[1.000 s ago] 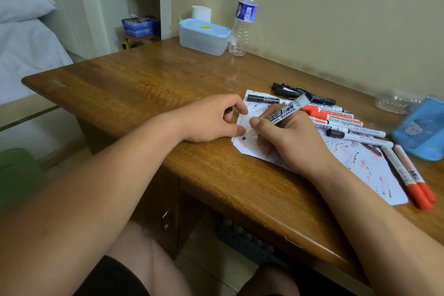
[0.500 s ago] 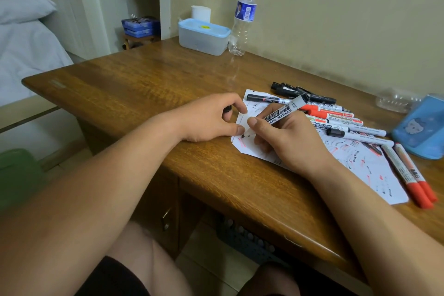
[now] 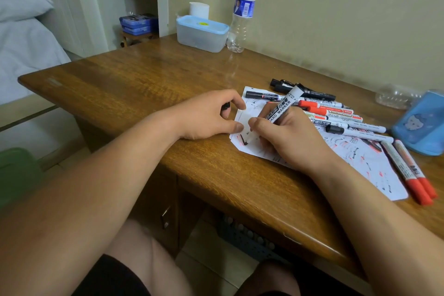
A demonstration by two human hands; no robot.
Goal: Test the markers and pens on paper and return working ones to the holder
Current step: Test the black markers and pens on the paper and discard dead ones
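Observation:
My right hand (image 3: 290,139) grips a white board marker (image 3: 280,110), its tip down on the scribbled white paper (image 3: 360,158) beside a fresh black stroke. My left hand (image 3: 209,115) rests on the paper's left edge with its thumb pressing it, and its curled fingers hold a small black cap (image 3: 225,107). Several capped markers (image 3: 336,113), red and black, lie on the paper behind my right hand. Two red-capped markers (image 3: 408,168) lie at the paper's right edge. The blue holder (image 3: 420,125) lies on its side at the far right.
A wooden desk (image 3: 144,84) carries a light-blue lidded box (image 3: 201,32) and a clear water bottle (image 3: 241,12) at the back by the wall. Crumpled clear plastic (image 3: 396,97) lies behind the holder. A bed is at the left.
My right hand has tipped the marker more upright and drawn its tip down the paper, leaving a black line. My left hand has stayed put.

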